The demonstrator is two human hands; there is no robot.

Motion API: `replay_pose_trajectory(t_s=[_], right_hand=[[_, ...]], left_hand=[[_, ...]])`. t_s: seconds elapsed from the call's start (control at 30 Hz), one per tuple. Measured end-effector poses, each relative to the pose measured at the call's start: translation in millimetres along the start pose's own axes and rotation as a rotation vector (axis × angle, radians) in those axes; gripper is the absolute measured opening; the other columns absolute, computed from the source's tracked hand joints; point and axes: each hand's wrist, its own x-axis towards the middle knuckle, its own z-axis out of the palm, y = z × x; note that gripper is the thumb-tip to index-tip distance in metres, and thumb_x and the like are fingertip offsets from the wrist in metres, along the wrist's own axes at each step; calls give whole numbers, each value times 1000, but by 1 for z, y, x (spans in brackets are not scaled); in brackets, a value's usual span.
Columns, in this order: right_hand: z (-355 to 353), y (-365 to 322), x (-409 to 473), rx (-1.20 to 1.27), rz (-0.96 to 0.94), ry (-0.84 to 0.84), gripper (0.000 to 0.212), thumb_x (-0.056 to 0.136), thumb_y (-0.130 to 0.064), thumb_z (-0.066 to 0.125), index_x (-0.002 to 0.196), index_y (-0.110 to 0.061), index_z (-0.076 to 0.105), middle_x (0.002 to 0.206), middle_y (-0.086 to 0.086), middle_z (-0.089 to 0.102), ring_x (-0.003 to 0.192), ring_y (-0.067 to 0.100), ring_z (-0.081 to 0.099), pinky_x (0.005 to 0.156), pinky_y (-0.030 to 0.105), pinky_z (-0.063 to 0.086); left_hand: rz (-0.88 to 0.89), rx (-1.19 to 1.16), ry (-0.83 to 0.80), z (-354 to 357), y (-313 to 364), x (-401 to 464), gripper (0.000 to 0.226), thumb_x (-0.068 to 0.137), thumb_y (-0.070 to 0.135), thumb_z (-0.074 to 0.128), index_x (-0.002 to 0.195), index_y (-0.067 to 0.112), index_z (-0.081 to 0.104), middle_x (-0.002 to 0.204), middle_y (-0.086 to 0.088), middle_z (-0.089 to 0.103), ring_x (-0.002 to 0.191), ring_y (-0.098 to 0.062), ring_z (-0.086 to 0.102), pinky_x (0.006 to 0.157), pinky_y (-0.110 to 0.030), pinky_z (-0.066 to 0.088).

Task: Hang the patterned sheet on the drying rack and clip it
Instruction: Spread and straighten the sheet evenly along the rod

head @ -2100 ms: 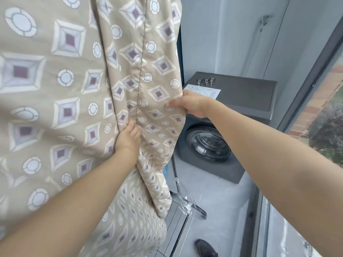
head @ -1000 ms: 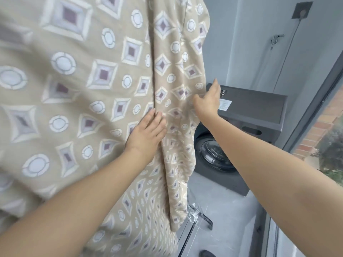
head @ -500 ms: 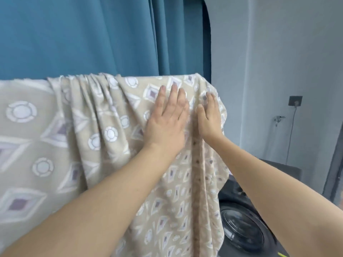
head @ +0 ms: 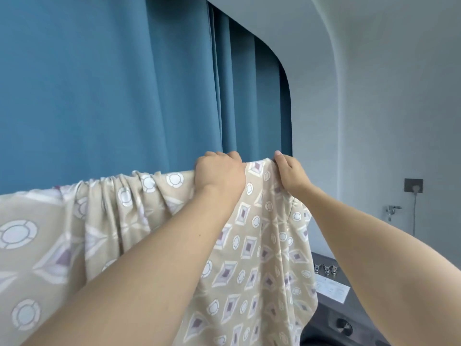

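The beige patterned sheet [head: 252,248], printed with diamonds and circles, hangs draped over the top bar of the drying rack; the bar itself is hidden under the cloth. My left hand [head: 219,174] grips the sheet's top fold near its right end. My right hand [head: 290,174] pinches the top right corner of the sheet just beside it. The cloth bunches in pleats to the left of my left hand. Three small metal clips [head: 324,268] lie on the washing machine at the lower right.
A blue curtain [head: 124,83] hangs right behind the sheet. A dark grey washing machine [head: 349,318] with a white paper [head: 333,290] on top stands at the lower right. On the grey wall are a socket [head: 413,186] and a tap [head: 392,211].
The view has tilted up from the sheet's lower part to its top. Both hands slid up the cloth, went from lying flat on it to gripping its top edge.
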Motion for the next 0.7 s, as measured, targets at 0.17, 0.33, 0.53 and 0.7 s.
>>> replay_pose_trajectory(t_s=[0.17,0.33,0.53,0.7], right_hand=[[10,7,8,56,20,-34,50,99,-51,28,60,-22,23,52,-10,29,52,13,30,58,30,31],[18,-6,16,78,-54,36,54,96,-55,29,59,-16,27,57,1,30,56,17,32,58,33,31],[26,-9,15,89,-56,15,62,94,-59,28,61,-7,25,58,6,29,55,19,30,56,33,30],[30,-19,10,68,-49,14,53,97,-46,35,57,-15,22,54,3,25,54,19,27,54,32,26]], left_hand=[[62,6,13,-2,18,8,39,106,39,22,114,12,49,108,-9,62,95,-28,59,61,-30,33],[67,28,-4,1,15,6,35,106,36,21,110,13,48,101,-5,65,78,-23,58,47,-28,15],[85,39,-7,-6,-9,-4,44,107,39,17,106,12,52,98,-4,66,80,-26,60,55,-31,26],[66,-22,-95,-17,-24,-6,50,106,43,14,91,19,55,90,-4,63,74,-26,49,63,-32,32]])
